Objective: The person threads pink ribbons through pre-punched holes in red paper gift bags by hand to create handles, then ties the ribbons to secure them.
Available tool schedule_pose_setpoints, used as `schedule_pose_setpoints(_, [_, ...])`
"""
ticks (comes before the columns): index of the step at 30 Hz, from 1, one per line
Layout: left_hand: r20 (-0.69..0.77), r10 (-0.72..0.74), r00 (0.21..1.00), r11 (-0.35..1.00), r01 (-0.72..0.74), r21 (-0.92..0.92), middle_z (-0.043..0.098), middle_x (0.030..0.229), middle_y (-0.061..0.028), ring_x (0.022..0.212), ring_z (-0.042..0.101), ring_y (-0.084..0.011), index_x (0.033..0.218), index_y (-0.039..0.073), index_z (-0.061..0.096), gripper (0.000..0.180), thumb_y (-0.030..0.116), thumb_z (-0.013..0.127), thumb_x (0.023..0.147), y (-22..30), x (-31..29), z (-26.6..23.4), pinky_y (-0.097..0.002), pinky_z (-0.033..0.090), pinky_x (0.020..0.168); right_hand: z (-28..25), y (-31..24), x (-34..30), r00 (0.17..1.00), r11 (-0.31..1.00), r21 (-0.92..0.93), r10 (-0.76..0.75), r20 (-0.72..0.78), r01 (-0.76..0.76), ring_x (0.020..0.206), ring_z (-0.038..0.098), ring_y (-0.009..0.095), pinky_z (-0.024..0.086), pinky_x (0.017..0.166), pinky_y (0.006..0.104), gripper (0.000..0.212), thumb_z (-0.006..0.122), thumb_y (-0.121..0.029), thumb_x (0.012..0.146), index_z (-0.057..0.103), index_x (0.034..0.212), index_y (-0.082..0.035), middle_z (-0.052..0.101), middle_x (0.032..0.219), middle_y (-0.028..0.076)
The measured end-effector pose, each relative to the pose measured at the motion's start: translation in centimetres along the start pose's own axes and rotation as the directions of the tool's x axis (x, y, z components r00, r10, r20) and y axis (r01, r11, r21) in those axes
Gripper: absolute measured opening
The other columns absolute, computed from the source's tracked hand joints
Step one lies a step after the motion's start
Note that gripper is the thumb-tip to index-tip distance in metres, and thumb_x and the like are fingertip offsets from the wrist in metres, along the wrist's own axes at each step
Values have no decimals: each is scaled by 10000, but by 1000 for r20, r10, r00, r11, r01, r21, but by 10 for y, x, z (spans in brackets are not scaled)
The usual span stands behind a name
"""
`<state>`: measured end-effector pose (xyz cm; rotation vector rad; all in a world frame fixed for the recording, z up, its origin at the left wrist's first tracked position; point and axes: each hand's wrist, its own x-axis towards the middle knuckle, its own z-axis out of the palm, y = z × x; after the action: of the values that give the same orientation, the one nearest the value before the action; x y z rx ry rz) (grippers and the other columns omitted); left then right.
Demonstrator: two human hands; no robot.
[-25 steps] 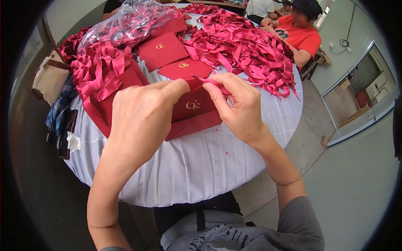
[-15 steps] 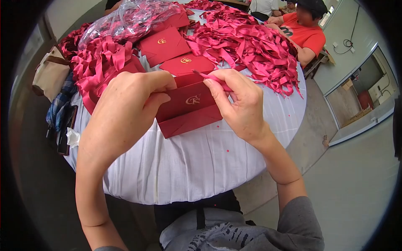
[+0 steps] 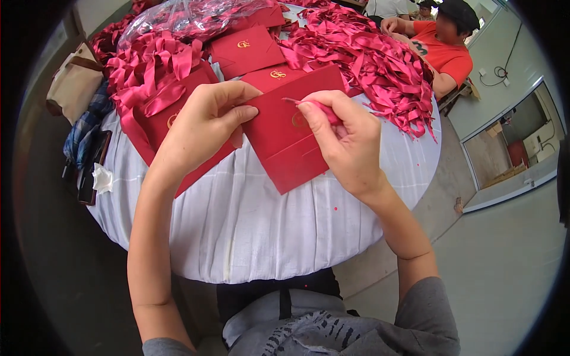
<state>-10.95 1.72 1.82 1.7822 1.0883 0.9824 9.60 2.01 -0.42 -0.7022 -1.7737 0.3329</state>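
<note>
My left hand (image 3: 208, 121) pinches the upper left edge of a red paper bag (image 3: 291, 157) between thumb and fingers. The bag is tilted above the white-covered table, its front towards me and its folded bottom part nearest. My right hand (image 3: 350, 139) is closed around a slim pink thing (image 3: 325, 111) with a thin dark tip, held in front of the bag's upper part. Whether it is a tool or rolled ribbon, I cannot tell. The right fingers partly cover the bag's gold emblem. Another red bag (image 3: 142, 142) lies left of and partly beneath my left hand.
Heaps of pink-red ribbon (image 3: 380, 71) and more red bags (image 3: 246, 50) cover the table's far side, with clear plastic wrap (image 3: 184, 24). A beige bag (image 3: 74, 83), a blue checked umbrella (image 3: 86, 133) and a crumpled tissue (image 3: 103, 178) sit left. A person in red (image 3: 454, 59) sits far right.
The held bag has turned from tipped back, with its base fold showing, to front-facing and slanted. The pink thing's tip has moved in front of it. The second bag is more exposed.
</note>
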Motion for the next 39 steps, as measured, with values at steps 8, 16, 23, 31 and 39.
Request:
schedule_pose_setpoints(8, [-33, -51, 998, 985, 45, -167, 600, 730, -20, 533, 503, -58, 1039, -63, 615, 173, 21, 540, 908, -5, -5, 8, -214, 438, 525, 10, -2, -7, 996, 977, -212, -1, 86, 19, 510, 561, 202, 428, 467, 306, 94, 672, -50, 818, 587, 810, -10, 596, 677, 102])
schedule_pose_setpoints(16, [-14, -25, 1000, 989, 23, -149, 639, 781, -7, 560, 528, -38, 1054, -28, 611, 173, 64, 561, 917, -9, -7, 7, -179, 398, 513, 15, -1, -9, 996, 974, -222, -25, 87, 44, 505, 554, 212, 421, 466, 324, 115, 671, -45, 810, 562, 784, -20, 574, 657, 97])
schedule_pose_setpoints(23, [-77, -15, 997, 987, 3, -158, 643, 784, -32, 543, 492, -49, 1016, -64, 613, 199, 23, 628, 838, -2, -9, 16, -217, 418, 496, 15, -7, -11, 996, 943, -331, -16, 93, 46, 549, 565, 264, 429, 485, 364, 156, 656, -70, 809, 510, 766, -34, 539, 636, 97])
schedule_pose_setpoints(31, [-271, 197, 942, 974, -158, 159, 622, 705, -127, 531, 536, -123, 957, -55, 620, 215, -2, 634, 749, 7, -16, 34, -267, 438, 522, 11, -22, -13, 993, 964, -265, 62, 96, -34, 471, 419, 132, 343, 442, 296, 127, 622, -13, 824, 519, 751, -16, 461, 595, 68])
schedule_pose_setpoints(39, [-227, 353, 908, 900, -263, 346, 635, 804, -159, 604, 610, -251, 964, -40, 615, 226, -41, 610, 738, 19, -20, 38, -309, 467, 544, 1, -35, -5, 936, 950, -116, 305, 176, -288, 558, 546, 288, 412, 515, 384, 147, 595, -37, 831, 471, 757, -8, 518, 628, 135])
